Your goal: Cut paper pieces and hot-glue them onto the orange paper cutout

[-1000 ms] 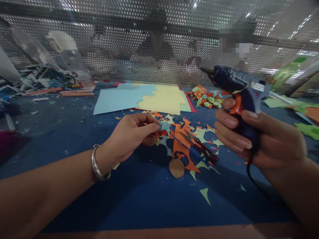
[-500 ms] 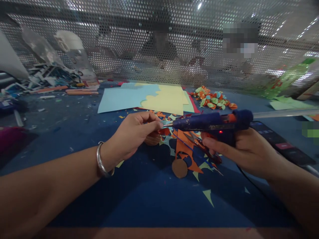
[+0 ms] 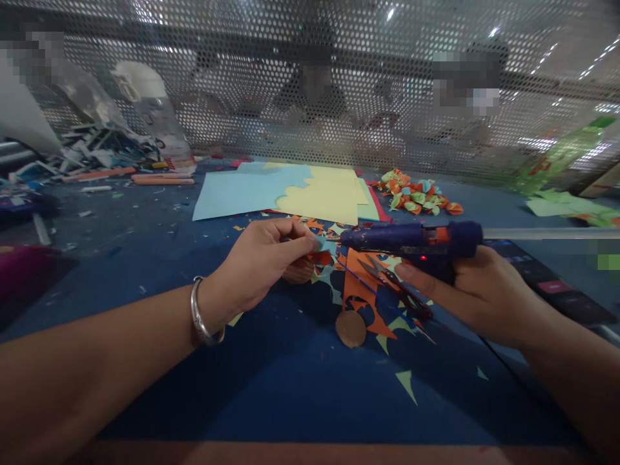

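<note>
My left hand (image 3: pixel 264 261) pinches a small light-blue paper piece (image 3: pixel 328 245) between thumb and fingertips. A blue hot glue gun (image 3: pixel 397 239) with a lit red light is gripped in my right hand (image 3: pixel 479 290), its nozzle pointing left, very close to the blue paper. A clear glue stick (image 3: pixel 537 233) sticks out of its back end. Orange paper (image 3: pixel 320 258) shows just below my left fingertips, and a brown round piece (image 3: pixel 299 271) is partly hidden under that hand. Below the gun lie scissors (image 3: pixel 404 294), orange paper scrap (image 3: pixel 357 281) and a round cardboard-coloured disc (image 3: pixel 351 329).
Blue and yellow paper sheets (image 3: pixel 320 194) lie behind my hands, beside a pile of small folded paper pieces (image 3: pixel 419 194). A phone (image 3: pixel 547 278) rests at right. Bottles (image 3: pixel 165 123) stand by the perforated screen (image 3: pixel 232 84), with people behind it.
The glue gun's nozzle has drawn slightly right, away from the left fingertips, and the gun's rear has dipped a little. More of the blue paper shows. My left hand keeps its pinch.
</note>
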The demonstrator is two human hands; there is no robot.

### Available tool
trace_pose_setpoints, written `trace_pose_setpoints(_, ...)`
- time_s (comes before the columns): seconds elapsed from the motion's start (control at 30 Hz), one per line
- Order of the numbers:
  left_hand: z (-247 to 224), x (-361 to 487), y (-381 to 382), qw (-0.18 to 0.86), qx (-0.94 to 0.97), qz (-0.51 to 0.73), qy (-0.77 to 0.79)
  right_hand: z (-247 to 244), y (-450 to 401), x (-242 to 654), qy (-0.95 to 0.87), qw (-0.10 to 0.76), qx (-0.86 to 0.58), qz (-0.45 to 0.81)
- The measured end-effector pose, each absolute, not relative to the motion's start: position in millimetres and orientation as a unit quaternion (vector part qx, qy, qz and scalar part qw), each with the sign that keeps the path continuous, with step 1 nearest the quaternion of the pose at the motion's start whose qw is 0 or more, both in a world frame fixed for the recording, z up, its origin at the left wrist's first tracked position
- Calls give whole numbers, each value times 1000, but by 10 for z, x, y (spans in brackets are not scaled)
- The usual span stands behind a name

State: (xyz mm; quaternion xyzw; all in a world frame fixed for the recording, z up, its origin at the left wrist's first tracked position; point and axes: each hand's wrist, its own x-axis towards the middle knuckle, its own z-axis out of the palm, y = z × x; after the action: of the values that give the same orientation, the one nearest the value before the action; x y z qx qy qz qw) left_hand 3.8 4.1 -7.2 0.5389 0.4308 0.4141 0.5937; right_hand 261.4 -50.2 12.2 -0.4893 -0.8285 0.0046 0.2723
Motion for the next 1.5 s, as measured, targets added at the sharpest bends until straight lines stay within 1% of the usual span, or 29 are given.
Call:
trace_pose_setpoints(0.27,-85,28,54,580,552,409,437,120,-522,2600,-845,263,-465,-8)
trace_pose_setpoints(0.77,-140,1,71,571,566,406,434,122,-510,2578,-845,258,-465,-57)
trace_pose_setpoints(0.9,-135,11,66,583,556,408,429,105,-507,2585,-844,258,-467,-56)
trace_pose_setpoints(1.1,-118,14,51,575,561,407,435,97,-504,2591,-835,267,-479,-45)
trace_pose_setpoints(1.33,-119,-1,66,574,562,405,437,96,-513,2594,-843,255,-464,-90)
trace_pose_setpoints(1.5,-113,9,62,569,566,406,438,93,-522,2607,-848,228,-462,-125)
